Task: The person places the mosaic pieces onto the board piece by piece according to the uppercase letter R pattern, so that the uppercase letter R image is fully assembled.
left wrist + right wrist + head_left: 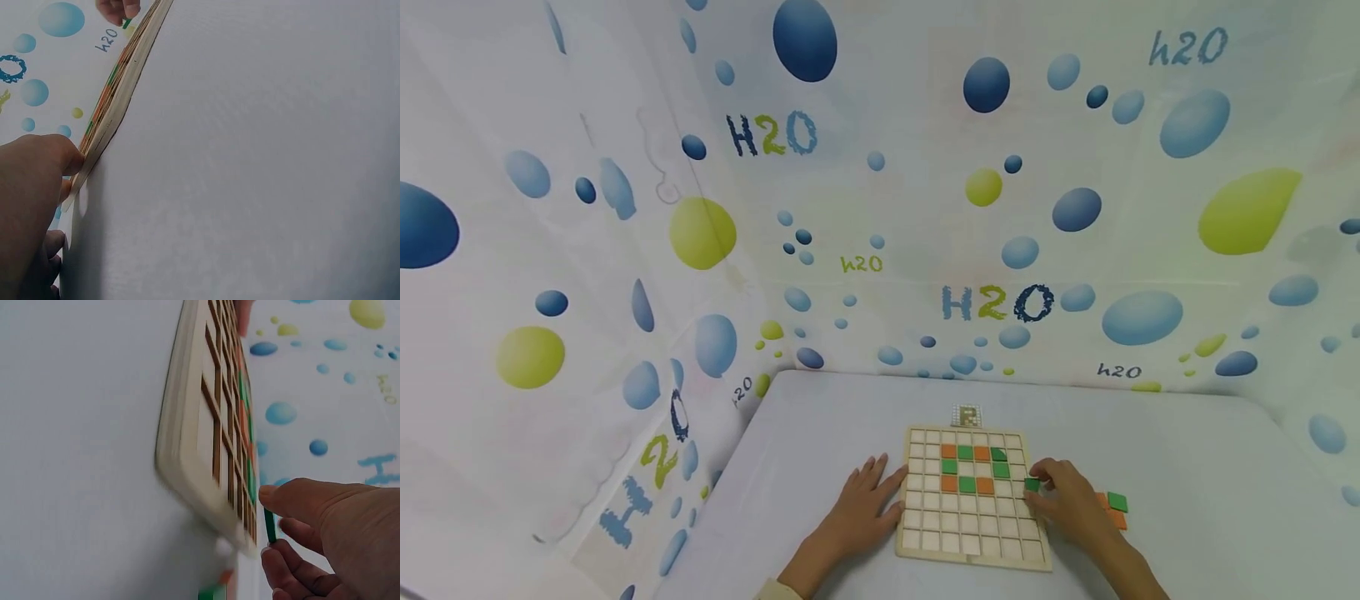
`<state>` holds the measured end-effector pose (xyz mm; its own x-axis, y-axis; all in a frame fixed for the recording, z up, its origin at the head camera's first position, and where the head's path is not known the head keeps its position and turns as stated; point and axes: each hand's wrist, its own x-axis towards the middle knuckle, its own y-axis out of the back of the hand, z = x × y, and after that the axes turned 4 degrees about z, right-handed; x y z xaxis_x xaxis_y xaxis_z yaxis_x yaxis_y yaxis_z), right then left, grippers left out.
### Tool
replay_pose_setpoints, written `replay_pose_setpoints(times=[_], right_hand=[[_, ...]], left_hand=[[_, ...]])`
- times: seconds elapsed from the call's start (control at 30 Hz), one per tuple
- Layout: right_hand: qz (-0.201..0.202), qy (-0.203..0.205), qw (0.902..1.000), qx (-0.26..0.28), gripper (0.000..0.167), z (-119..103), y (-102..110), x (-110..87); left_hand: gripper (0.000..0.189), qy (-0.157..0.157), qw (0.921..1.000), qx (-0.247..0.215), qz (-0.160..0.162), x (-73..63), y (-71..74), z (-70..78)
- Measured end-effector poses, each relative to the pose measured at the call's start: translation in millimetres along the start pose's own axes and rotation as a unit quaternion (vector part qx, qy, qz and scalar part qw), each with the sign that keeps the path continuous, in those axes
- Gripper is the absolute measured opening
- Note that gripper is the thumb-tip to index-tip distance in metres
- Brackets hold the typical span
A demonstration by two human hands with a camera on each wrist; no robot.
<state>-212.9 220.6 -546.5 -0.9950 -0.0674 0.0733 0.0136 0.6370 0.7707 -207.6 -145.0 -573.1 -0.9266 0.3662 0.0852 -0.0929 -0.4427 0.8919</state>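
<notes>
A wooden grid board (pixel 955 542) lies on the white table, with green and orange square tiles set in a ring in its upper cells. My left hand (pixel 861 512) rests at the board's left edge, fingers spread; in the left wrist view its thumb (pixel 65 156) touches the rim. Over the right edge of the board, my right hand (pixel 1075 504) pinches a green tile (pixel 1032 484) between thumb and fingers. The right wrist view shows this green tile (pixel 270 525) edge-on, held above the surface.
Several loose orange and green tiles (pixel 1117 502) lie beside the right hand, partly hidden by it. A small pattern card (pixel 967 415) sits just behind the board. A white curtain (pixel 910 208) with blue and lime dots hangs behind and left of the table.
</notes>
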Motion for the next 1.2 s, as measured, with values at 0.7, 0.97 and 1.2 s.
replay_pose_setpoints(times=[0.7, 0.97, 1.2], right_hand=[[0.005, 0.088, 0.9943, -0.061, 0.019, -21, -23, 7.2], [-0.007, 0.095, 0.9939, -0.056, 0.019, -21, -24, 8.7], [-0.014, 0.109, 0.9932, -0.037, 0.015, -23, -20, 5.5]], left_hand=[[0.058, 0.004, 1.0, -0.003, -0.002, -0.2, 2.2, 1.9], [0.058, 0.003, 1.0, -0.004, 0.0, -0.6, 3.5, 2.9], [0.057, 0.001, 1.0, -0.003, 0.002, -1.3, 1.8, 1.9]])
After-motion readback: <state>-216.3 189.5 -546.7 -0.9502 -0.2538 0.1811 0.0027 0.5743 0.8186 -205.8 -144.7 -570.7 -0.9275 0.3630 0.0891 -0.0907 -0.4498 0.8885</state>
